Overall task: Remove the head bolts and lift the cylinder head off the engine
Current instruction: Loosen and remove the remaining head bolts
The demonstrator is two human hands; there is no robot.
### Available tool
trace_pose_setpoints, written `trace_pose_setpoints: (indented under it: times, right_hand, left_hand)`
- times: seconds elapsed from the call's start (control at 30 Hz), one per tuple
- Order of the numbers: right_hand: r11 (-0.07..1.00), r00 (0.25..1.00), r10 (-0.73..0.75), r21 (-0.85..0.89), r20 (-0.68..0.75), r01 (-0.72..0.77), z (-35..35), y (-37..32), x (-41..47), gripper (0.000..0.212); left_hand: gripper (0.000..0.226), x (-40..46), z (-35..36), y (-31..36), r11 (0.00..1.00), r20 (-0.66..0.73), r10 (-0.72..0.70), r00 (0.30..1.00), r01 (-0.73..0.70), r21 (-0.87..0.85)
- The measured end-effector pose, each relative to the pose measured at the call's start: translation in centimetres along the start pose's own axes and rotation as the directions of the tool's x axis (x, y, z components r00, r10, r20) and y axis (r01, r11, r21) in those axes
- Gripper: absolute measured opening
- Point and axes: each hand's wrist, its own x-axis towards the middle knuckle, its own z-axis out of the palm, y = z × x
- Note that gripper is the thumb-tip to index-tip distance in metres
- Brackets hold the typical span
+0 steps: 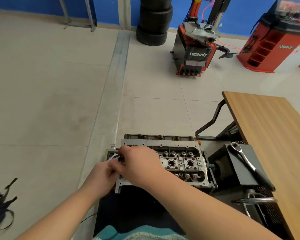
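Note:
The grey metal cylinder head lies on the engine on a stand, with valve springs and round plug wells showing on its right half. My right hand covers the head's left half and grips a dark socket whose open end faces up. My left hand is at the head's near left corner, fingers curled against the lower part of that tool. The bolt under the socket is hidden by my hands.
A ratchet wrench lies on a black box right of the engine. A wooden table stands at the right. Farther off are stacked tyres, a red tyre changer and a red wheel balancer. Dark straps lie on the floor at left.

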Motion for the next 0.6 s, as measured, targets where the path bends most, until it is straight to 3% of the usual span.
trace_pose_setpoints:
  times: [0.1, 0.27, 0.4, 0.47, 0.6]
  right_hand:
    - [0.994, 1.000, -0.012, -0.112, -0.011, 0.011, 1.0, -1.3, 0.8, 0.025]
    - [0.944, 0.974, -0.224, -0.244, 0.021, 0.222, 1.5, -1.6, 0.9, 0.029]
    - [0.886, 0.918, -0.366, -0.243, 0.152, 0.394, -0.2, -0.5, 1.2, 0.018]
    - [0.875, 0.901, -0.396, -0.224, 0.179, 0.429, -0.8, -0.2, 1.2, 0.016]
    - [0.857, 0.888, -0.422, -0.239, 0.184, 0.457, -1.0, -0.3, 1.3, 0.014]
  left_hand:
    - [0.051, 0.4, -0.4, -0.4, 0.995, -0.003, 0.095, 0.995, -0.095, -0.001]
    - [0.043, 1.2, -1.2, -1.7, 0.978, 0.040, 0.200, 0.979, -0.197, -0.071]
    - [0.048, 1.8, -1.5, -2.3, 0.958, 0.263, 0.284, 0.922, -0.262, -0.116]
    - [0.051, 2.2, -1.4, -2.9, 0.957, 0.359, 0.286, 0.888, -0.284, -0.061]
    - [0.030, 3.0, -1.1, -3.8, 0.939, 0.326, 0.315, 0.891, -0.343, 0.031]
